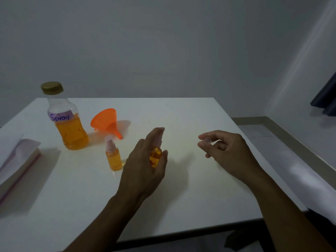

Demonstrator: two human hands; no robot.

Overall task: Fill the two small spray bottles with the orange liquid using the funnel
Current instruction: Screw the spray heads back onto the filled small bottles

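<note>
My left grip (145, 160) is wrapped around a small clear plastic spray bottle full of orange liquid (155, 157), held just above the white worktop (181, 179). My right grip (223, 150) pinches its tiny clear cap (207, 141). The bottle looks light and slick; I'd hold it mid-body, upright. Its twin spray bottle (113, 157) stands near the orange plastic funnel (107, 120).

We see a dim, greyish room with the brightest patch on the white table (181, 115) between and just beyond the hands. Shadows fall toward the left hand's (143, 160) side. Both hands look soft with slight blur. Beyond the right hand (227, 151), wide-angle distortion bends the wall (300, 51).
</note>
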